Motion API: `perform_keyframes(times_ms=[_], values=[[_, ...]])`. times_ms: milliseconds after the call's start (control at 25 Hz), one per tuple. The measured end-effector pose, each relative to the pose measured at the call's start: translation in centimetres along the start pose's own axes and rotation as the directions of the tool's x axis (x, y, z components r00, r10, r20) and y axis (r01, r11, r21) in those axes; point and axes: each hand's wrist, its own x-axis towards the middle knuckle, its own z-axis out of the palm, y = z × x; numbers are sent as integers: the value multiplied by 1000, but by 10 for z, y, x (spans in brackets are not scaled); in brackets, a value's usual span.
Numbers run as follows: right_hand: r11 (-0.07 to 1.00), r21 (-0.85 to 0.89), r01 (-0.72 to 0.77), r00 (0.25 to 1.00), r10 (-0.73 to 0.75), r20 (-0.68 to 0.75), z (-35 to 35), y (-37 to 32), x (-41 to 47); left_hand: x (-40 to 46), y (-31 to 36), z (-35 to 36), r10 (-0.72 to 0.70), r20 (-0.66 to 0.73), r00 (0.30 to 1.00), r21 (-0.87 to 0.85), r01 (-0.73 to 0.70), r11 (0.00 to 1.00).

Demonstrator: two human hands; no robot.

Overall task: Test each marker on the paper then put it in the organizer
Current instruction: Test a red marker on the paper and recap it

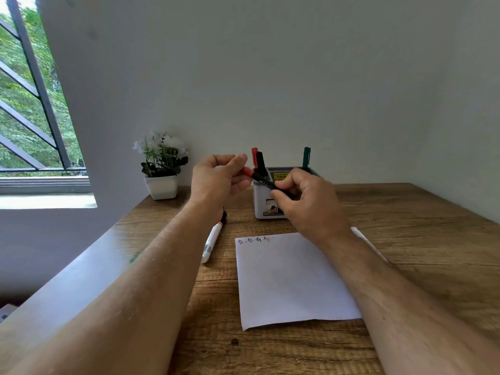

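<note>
— Nearest: one sheet of paper [295, 280] flat on the wooden desk [419, 239], four small scribbles along its far edge. Beside it, left?

— One white marker [212, 243], lying loose.

— Hands?

— Left hand [219, 180] pinching the red cap end, right hand [305, 198] clasping the barrel of one black marker [261, 181], raised before the organizer [266, 209].

— Inside?

— Three upright: red, black, green. Beyond, one potted plant [162, 166].
</note>
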Motion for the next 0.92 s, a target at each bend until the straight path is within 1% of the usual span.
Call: perform_keyframes(times_ms=[80, 200, 320, 440, 560, 640, 720, 760, 840, 920], values=[[1000, 24, 11, 1000, -11, 7, 1, -1, 0, 0, -3, 0, -12, 11, 1000, -45, 13, 999], [999, 46, -15, 999, 14, 36, 7, -4, 1, 1, -8, -2, -17, 9, 1000, -64, 18, 998], [998, 47, -36, 999, 35, 24, 10, -3, 2, 1, -10, -2, -23, 17, 1000, -107, 24, 994], [998, 48, -48, 999, 48, 9, 11, -1, 3, -1, -10, 4, 23, 22, 1000, -146, -19, 989], [997, 54, -61, 998, 60, 11, 15, 0, 5, -4, -14, 16, 79, 25, 997, -72, -77, 994], [997, 42, -64, 998, 64, 9, 15, 0, 5, -7, -15, 23, 119, 2, 993, -79, -119, 990], [998, -27, -55, 998, 54, -38, 11, 1, 6, -10, -13, 26, 172, -16, 985, -94, -173, 980], [996, -62, -64, 994, 58, -91, 9, 2, 6, -11, -11, 27, 209, -20, 978, -86, -210, 974], [986, -84, -147, 965, 124, -231, 4, 4, 8, -14, -4, 28, 305, -25, 952, -24, -306, 952], [966, -91, -244, 927, 204, -314, 0, 10, 9, -16, 2, 33, 406, -24, 914, 27, -405, 914]])
